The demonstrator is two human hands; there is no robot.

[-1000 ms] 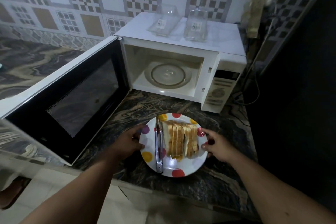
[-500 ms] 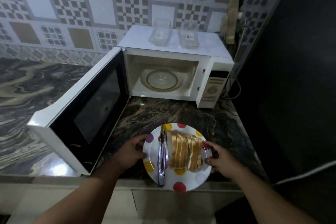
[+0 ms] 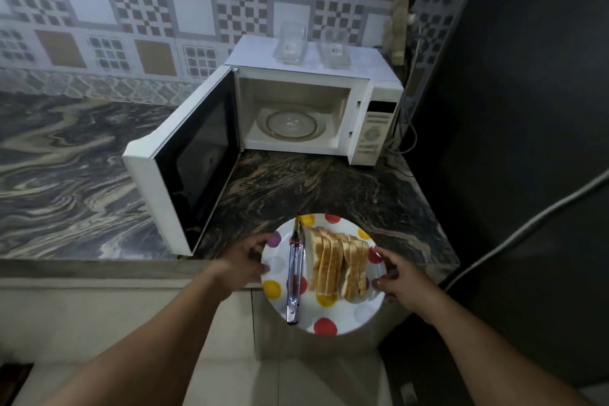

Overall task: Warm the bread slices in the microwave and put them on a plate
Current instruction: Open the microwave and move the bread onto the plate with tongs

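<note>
Apparently the task is near its end or only just starting; one moment alone cannot settle which. A round white plate with coloured polka dots (image 3: pixel 324 323) is held at the near edge of the dark marbled stone worktop (image 3: pixel 313 188), partly overhanging it. On the plate stands a row of sliced white bread (image 3: pixel 339 269), the slices upright and leaning together. Just left of the bread, also on the plate, lies a pair of shiny metal tongs (image 3: pixel 294 277), pointing away from the viewer.

The left hand (image 3: pixel 245 262) grips the plate's left rim, fingers curled around its edge. The right hand (image 3: pixel 397 277) grips the right rim in the same way.

Farther back on the worktop sits a white microwave oven (image 3: pixel 313 76). Its door (image 3: pixel 184 168) swings wide open to the left, and the glass turntable (image 3: pixel 291 123) inside is bare. Two clear plastic containers (image 3: pixel 334 48) rest on top of the oven.

Whether the bread is warm cannot be seen. If it is, the slices are already plated, and only setting the plate down and shutting the door remain. If not, every step is still ahead.
</note>
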